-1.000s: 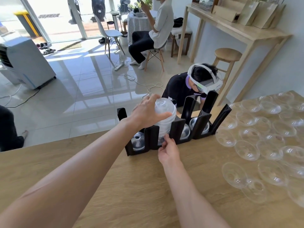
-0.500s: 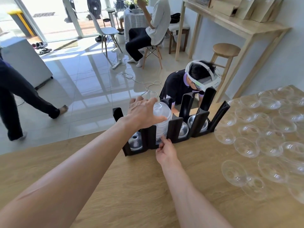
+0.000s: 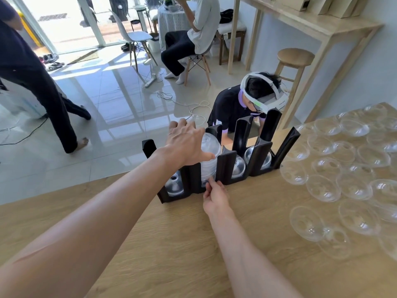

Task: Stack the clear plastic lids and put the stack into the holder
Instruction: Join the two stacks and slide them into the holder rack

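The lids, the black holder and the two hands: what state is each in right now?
Stack of lids: upright in the holder's second slot from the left.
Holder: standing on the wooden counter, lids in all four slots.
Loose lids: spread on the counter.
Left hand: grips the stack's top.
Right hand: fingers at the stack's base.

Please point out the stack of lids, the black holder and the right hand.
stack of lids (image 3: 211, 145): head view, domed top.
black holder (image 3: 225, 166): head view, front divider.
right hand (image 3: 216, 197): head view, back of hand.

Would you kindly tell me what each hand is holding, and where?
The left hand grips the stack of clear lids near its top; the right hand pinches its bottom edge.
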`<state>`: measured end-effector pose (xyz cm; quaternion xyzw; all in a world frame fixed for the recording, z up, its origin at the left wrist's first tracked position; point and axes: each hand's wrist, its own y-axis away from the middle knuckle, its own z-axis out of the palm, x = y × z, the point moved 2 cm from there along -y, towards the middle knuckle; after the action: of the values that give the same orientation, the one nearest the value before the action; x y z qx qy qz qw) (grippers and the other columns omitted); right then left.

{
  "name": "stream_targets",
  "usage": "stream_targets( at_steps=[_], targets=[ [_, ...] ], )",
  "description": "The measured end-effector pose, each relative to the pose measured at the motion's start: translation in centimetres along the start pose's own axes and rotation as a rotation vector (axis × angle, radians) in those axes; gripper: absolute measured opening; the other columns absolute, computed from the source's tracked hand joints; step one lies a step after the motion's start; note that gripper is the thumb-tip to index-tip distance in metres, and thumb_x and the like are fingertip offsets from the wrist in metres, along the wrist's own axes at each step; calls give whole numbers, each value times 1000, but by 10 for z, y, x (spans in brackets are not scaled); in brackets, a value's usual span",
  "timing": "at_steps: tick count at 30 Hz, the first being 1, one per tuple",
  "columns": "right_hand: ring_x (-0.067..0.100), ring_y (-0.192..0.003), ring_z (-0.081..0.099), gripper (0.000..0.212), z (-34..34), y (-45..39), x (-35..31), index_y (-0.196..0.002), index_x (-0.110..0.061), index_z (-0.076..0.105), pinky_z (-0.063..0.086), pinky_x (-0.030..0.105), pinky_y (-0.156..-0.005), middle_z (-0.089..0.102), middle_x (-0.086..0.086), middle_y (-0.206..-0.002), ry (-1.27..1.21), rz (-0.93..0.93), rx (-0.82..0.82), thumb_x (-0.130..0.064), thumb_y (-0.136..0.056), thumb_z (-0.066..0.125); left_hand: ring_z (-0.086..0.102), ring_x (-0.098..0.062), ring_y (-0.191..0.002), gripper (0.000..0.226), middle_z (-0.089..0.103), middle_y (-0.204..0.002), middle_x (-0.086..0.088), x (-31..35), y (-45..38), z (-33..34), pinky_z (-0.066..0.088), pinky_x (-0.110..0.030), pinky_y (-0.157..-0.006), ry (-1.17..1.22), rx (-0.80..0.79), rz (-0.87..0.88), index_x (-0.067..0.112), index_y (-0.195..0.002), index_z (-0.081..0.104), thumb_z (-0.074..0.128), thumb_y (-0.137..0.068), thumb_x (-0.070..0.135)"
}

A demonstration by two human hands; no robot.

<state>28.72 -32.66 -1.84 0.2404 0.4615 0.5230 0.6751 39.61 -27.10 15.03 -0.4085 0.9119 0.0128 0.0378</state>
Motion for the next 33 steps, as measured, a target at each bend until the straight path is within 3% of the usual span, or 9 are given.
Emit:
stream_targets(
  at_steps=[2,5,7,10,15,20,23,28,33],
  targets=[
    [10,-81,64,32,0,0,1,-117,-13,56,50,21,-74,70,7,-98,-32,-13,-5,2,-93,71,49,-29,-113,85,58,-121,-5,1,1,0,34,-46,-101,-15,-3,15,22,-127,59,57,-71,85],
    [16,-86,67,35,0,1,1,-119,-8,54,55,29,-97,69,13,-101,-61,-40,-12,6,-92,70,52,-26,-109,83,64,-109,-1,1,3,0,32,-45,-100,-22,3,30,20,-124,59,57,-71,84],
    [19,-84,67,35,0,0,0,-117,-7,53,55,34,-101,68,15,-99,-38,-65,-11,8,-91,70,54,-27,-107,83,64,-108,-2,2,3,-1,33,-45,-101,-13,22,39,20,-123,59,58,-71,83],
    [19,-79,68,34,0,0,-2,-112,-7,52,59,34,-93,69,15,-91,22,-120,6,9,-89,72,54,-28,-108,81,61,-112,-4,5,0,-1,33,-46,-101,-8,20,66,21,-124,59,62,-70,81],
    [18,-80,70,34,-8,-2,0,-106,-8,54,60,28,-77,69,14,-96,139,-166,32,5,-86,78,56,-27,-103,75,59,-107,-4,7,-4,8,34,-45,-100,-7,-69,62,20,-119,60,65,-71,77],
    [15,-80,70,12,-16,0,-3,-100,-7,68,58,26,-73,73,6,-90,294,-163,-14,-11,-92,76,58,-29,-107,76,59,-110,-5,6,-9,14,34,-46,-101,15,-113,31,21,-120,61,69,-70,77],
    [14,-82,70,10,-18,8,-4,-101,-11,75,56,26,-73,76,4,-91,351,-167,-46,-19,-94,75,58,-29,-109,82,59,-113,-5,5,-11,14,33,-46,-102,35,-123,20,21,-126,59,71,-68,77],
    [14,-91,70,17,-19,24,-5,-110,-12,75,55,27,-78,77,4,-99,208,-137,-85,-19,-95,74,56,-31,-118,90,59,-121,-7,2,-8,16,32,-50,-105,71,-116,20,30,-142,49,71,-69,77],
    [14,-91,73,20,-4,37,-5,-108,-9,74,53,25,-77,79,4,-101,22,23,-91,-18,-90,79,58,-31,-116,86,59,-120,-6,3,-8,14,32,-49,-104,88,-143,24,31,-142,49,71,-71,75]
  ],
)
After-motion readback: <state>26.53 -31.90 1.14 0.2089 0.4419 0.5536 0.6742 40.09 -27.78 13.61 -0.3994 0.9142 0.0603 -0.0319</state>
